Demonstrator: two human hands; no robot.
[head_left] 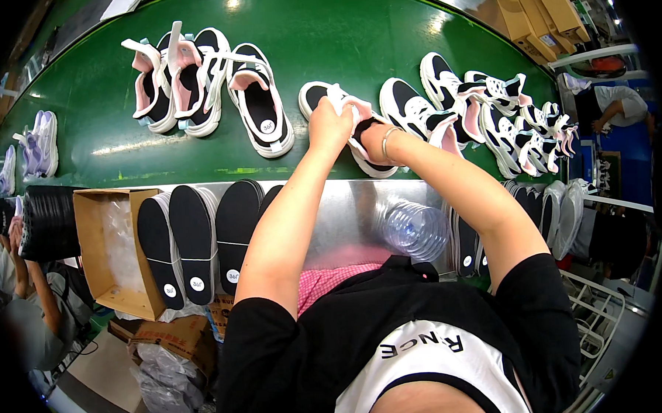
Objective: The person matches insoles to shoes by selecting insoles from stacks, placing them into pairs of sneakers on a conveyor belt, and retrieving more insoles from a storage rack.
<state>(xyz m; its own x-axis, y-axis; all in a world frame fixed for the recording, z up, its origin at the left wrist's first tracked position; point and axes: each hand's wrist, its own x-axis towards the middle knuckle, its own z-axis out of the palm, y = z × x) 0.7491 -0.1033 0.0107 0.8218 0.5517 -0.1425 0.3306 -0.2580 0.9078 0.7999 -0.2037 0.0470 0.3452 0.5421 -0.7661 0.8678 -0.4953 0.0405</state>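
fingers of the left hand (pixel 329 122) are clenched around the pink padded collar of a black, white and pink sneaker (pixel 357 135) lying on the green conveyor belt (pixel 119 90), pulling the opening wide, probably so the inside can be reached; the right hand (pixel 369 140) is pushed into that opening, its fingers hidden, so i cannot tell whether they grip anything, though the wrist with its thin bracelet (pixel 389 143) angles down as if pressing something flat inside; the sneaker sits at the near edge of the belt, just past the shiny metal desk (pixel 346 206), close enough for both forearms to reach it without stretching; black insoles standing on edge (pixel 199 242) are ranked along the desk beside an open cardboard box (pixel 115 249), near the left elbow; a clear plastic bottle (pixel 415 229) lies on the desk under the right forearm and could get in the way of the elbow; three matching sneakers with lifted tongues (pixel 207 83) wait further left on the belt, and a crowded row of similar sneakers (pixel 504 114) lies just right of the held one, leaving little room there; another person's arm (pixel 622 105) works at the far right.
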